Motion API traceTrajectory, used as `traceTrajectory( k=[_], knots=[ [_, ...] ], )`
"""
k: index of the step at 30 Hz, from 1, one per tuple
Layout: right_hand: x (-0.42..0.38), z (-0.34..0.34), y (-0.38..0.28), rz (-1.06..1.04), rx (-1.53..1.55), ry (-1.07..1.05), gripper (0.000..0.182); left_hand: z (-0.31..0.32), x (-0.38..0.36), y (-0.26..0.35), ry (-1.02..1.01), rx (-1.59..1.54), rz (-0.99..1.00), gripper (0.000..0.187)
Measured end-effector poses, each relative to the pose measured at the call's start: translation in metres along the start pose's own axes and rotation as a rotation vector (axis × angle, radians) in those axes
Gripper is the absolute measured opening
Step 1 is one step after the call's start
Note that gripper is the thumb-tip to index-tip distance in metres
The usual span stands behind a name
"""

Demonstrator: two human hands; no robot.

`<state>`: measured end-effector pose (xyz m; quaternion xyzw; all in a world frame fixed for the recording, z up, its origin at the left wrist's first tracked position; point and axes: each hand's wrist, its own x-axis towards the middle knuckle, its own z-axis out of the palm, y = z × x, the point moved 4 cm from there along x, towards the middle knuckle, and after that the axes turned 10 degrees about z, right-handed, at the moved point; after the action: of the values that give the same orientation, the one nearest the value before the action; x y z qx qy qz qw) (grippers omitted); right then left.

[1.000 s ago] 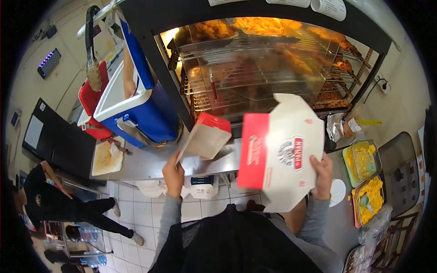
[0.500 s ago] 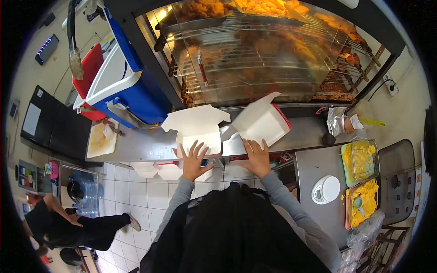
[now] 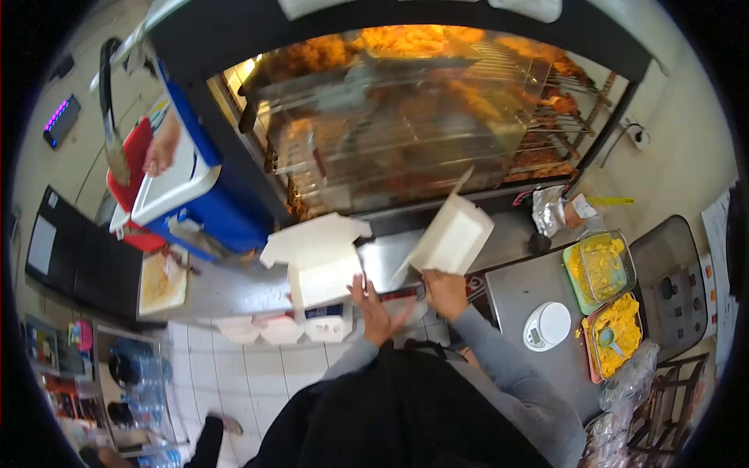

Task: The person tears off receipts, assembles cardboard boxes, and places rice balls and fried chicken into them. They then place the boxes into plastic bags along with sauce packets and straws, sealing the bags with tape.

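Two open takeaway boxes of white card are at the metal counter under the glass food warmer. My right hand (image 3: 446, 294) is closed on the near edge of the right takeaway box (image 3: 455, 238), which is tilted up with its lid swung to the left. My left hand (image 3: 378, 316) holds nothing; its fingers are spread in front of the counter edge, just right of the left takeaway box (image 3: 324, 273). That box lies flat with its lid folded back, and its inside looks bare.
Fried food fills the warmer (image 3: 421, 117). Another person's hand (image 3: 162, 144) reaches over the blue cooler (image 3: 222, 203). On the right side table are a white kitchen scale (image 3: 547, 326) and trays of yellow food (image 3: 616, 335). More boxes (image 3: 281, 327) sit below the counter edge.
My right hand has gripped the right box and tipped it up. My left hand has moved right, off the left box. Another person's hand has appeared over the cooler. The view has shifted.
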<state>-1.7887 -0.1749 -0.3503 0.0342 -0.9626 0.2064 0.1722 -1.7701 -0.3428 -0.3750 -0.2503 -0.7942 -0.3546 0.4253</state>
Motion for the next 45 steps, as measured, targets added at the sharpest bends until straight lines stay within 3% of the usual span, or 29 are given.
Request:
traceTrajectory(
  k=[3, 6, 9, 12, 16, 19, 20, 22, 23, 24, 26, 28, 30, 33, 35, 36, 37, 38, 39, 42, 44, 45],
  knots=[
    [-0.002, -0.07, -0.032, 0.129, 0.227, 0.032, 0.012, 0.004, 0.029, 0.036, -0.301, -0.222, 0.155, 0.11],
    [-0.01, -0.088, -0.04, 0.175, 0.377, -0.019, 0.017, 0.004, 0.075, 0.055, -0.51, -0.266, 0.127, 0.11],
    [-0.014, -0.092, -0.024, 0.29, 0.587, -0.003, 0.025, 0.004, 0.09, 0.068, -0.576, -0.485, 0.126, 0.107],
    [-0.02, -0.086, -0.004, 0.441, 1.078, -0.012, 0.024, -0.003, 0.105, 0.079, -0.573, -0.429, 0.253, 0.103],
    [-0.019, -0.089, 0.009, 0.623, 1.336, 0.043, 0.02, -0.01, 0.122, 0.09, -0.66, -0.407, 0.234, 0.099],
    [-0.016, -0.12, 0.054, 0.679, 1.34, 0.383, 0.014, -0.021, 0.128, 0.081, -0.68, -0.427, 0.234, 0.094],
    [-0.012, -0.166, 0.055, 0.652, 1.497, 0.451, 0.012, -0.024, 0.124, 0.064, -0.594, -0.501, 0.195, 0.092],
    [-0.012, -0.221, 0.068, 0.542, 1.412, 0.637, 0.017, -0.017, 0.095, 0.011, -0.426, -0.648, 0.119, 0.087],
    [-0.009, -0.232, 0.073, 0.45, 1.264, 0.661, 0.02, -0.008, 0.083, -0.009, -0.346, -0.765, -0.042, 0.082],
    [-0.003, -0.23, 0.075, 0.469, 0.986, 0.607, 0.021, -0.003, 0.078, -0.021, -0.335, -0.762, -0.083, 0.076],
    [0.015, -0.204, 0.084, 0.479, 0.434, 0.489, 0.021, 0.001, 0.075, -0.034, -0.569, -0.238, 0.027, 0.07],
    [0.036, -0.14, 0.09, 0.316, 0.108, 0.459, 0.02, 0.012, 0.041, -0.06, -0.691, 0.013, -0.085, 0.066],
    [0.043, -0.057, 0.108, 0.369, -0.166, 0.151, 0.022, 0.006, 0.019, -0.071, -0.703, 0.16, -0.169, 0.065],
    [0.034, 0.011, 0.115, 0.403, -0.033, 0.048, 0.026, -0.02, 0.018, -0.074, -0.537, 0.305, -0.247, 0.063],
    [0.035, 0.029, 0.106, 0.463, 0.021, 0.05, 0.029, -0.068, 0.029, -0.067, -0.171, 0.641, -0.336, 0.06],
    [0.039, 0.025, 0.096, 0.416, 0.019, 0.177, 0.029, -0.086, 0.014, -0.098, 0.02, 0.557, -0.431, 0.066],
    [0.038, 0.022, 0.084, 0.37, 0.019, 0.298, 0.029, -0.097, -0.005, -0.124, 0.079, 0.862, -0.613, 0.07],
    [0.034, 0.017, 0.069, 0.324, 0.018, 0.413, 0.031, -0.107, -0.024, -0.161, 0.115, 0.801, -0.732, 0.063],
    [0.033, 0.015, 0.054, 0.31, 0.051, 0.391, 0.039, -0.119, -0.045, -0.199, 0.151, 0.738, -0.851, 0.057],
    [0.035, 0.016, -0.006, 0.07, 0.107, 0.305, 0.035, -0.118, -0.089, -0.289, 0.067, -0.174, -1.058, 0.043],
    [0.027, 0.057, -0.033, -0.125, 0.184, 0.266, 0.033, -0.115, -0.08, -0.275, 0.121, -0.192, -0.933, 0.034],
    [0.024, 0.08, -0.051, -0.27, 0.266, 0.117, 0.029, -0.112, -0.075, -0.265, 0.15, -0.203, -0.869, 0.031]
  ],
)
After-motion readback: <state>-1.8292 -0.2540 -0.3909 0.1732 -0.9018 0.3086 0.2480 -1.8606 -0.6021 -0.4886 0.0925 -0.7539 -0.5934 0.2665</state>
